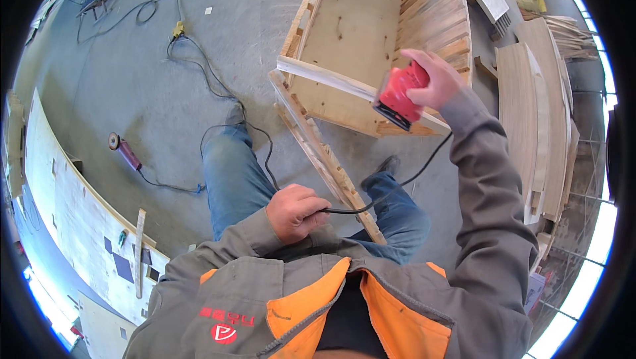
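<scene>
In my right hand point(437, 81) is a red handheld power sander point(405, 87), gripped round its top. Its dark base is tilted and sits at the pale front rail point(331, 79) of a large wooden frame point(351, 24); whether it touches the rail I cannot tell. My left hand point(296, 213) is closed round the black power cord point(397, 190), which runs up in a curve toward the sander. Below the frame a slatted wooden piece point(324, 157) leans down between my legs, and my left hand is beside its lower end.
An angle grinder point(124, 151) lies on the floor at left, its cord trailing toward my leg. A yellow connector point(178, 29) joins cables further off. Stacked wooden boards point(523, 107) stand at right. A long pale panel point(73, 187) with a wooden stick point(140, 253) lies at left.
</scene>
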`<state>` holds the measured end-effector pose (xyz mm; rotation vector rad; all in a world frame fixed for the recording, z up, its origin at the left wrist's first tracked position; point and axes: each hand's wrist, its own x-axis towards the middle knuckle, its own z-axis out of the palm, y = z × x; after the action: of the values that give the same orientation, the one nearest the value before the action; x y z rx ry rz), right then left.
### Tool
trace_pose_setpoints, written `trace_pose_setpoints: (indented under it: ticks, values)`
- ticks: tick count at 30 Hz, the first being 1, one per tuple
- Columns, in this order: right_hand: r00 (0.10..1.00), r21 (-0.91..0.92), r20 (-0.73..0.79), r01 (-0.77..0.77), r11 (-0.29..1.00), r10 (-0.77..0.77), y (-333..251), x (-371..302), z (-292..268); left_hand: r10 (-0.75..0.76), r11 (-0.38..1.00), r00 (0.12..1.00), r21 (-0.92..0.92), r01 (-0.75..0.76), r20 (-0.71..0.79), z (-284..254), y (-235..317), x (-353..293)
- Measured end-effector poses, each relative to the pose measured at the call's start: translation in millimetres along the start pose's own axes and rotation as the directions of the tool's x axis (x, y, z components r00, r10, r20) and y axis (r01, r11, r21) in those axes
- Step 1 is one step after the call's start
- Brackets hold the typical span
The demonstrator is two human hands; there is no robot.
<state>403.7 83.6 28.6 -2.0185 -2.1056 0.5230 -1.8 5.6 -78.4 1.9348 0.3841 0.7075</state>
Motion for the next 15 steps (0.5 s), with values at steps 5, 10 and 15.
trace_pose_setpoints:
  ticks: [5,10,15]
  values:
    - [0.975,0.232,0.219,-0.023,0.972,-0.030,-35.5,88.1,4.6,-0.037,0.999,0.996,0.005,0.037,-0.079,-24.7,-5.7,-7.7]
    - [0.941,0.274,0.339,-0.070,0.959,-0.028,-60.6,145.2,14.0,-0.053,0.999,0.990,-0.002,0.054,-0.128,-35.1,-9.0,-10.2]
    - [0.910,0.271,0.414,-0.117,0.955,-0.006,-76.3,173.4,13.5,-0.061,0.998,0.989,-0.016,0.060,-0.133,-37.3,-11.6,-8.4]
